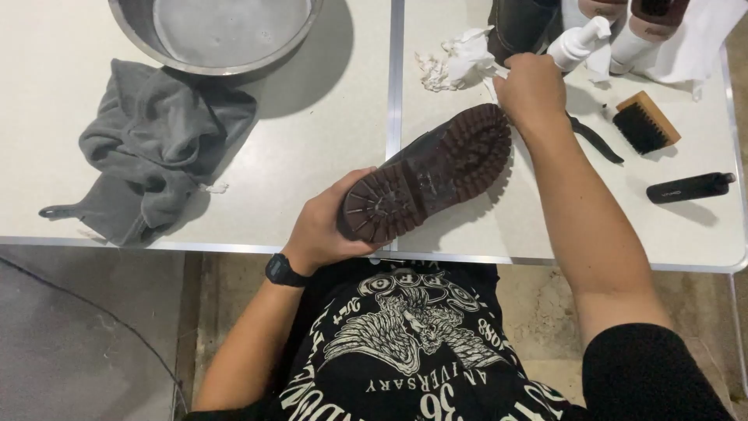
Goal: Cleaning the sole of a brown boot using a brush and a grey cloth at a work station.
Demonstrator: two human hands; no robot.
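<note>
The left hand grips the heel end of a dark brown boot, fingers wrapped round the heel, and tips it so the sole faces up. The sole is deeply lugged rubber, reddish brown, with a worn, scuffed patch at the waist. The boot lies across the seam of the pale worktop, its heel near the front edge and its toe pointing away. A black wristwatch sits on the left wrist.

The right hand rests at the toe, fingers curled together over a bit of white paper; how tightly it pinches cannot be told. Just beyond it lies a crumpled white tissue, soft and torn at the edges.

To the right lie a wood-backed brush with black bristles, a slim black handled tool and a matte black tube-shaped thing, all well apart from the boot, with bare worktop between. White spray bottles stand at the far edge.

On the left, a rumpled grey cloth spreads beside a round metal basin holding cloudy water. The stretch between cloth and boot lies open.
</note>
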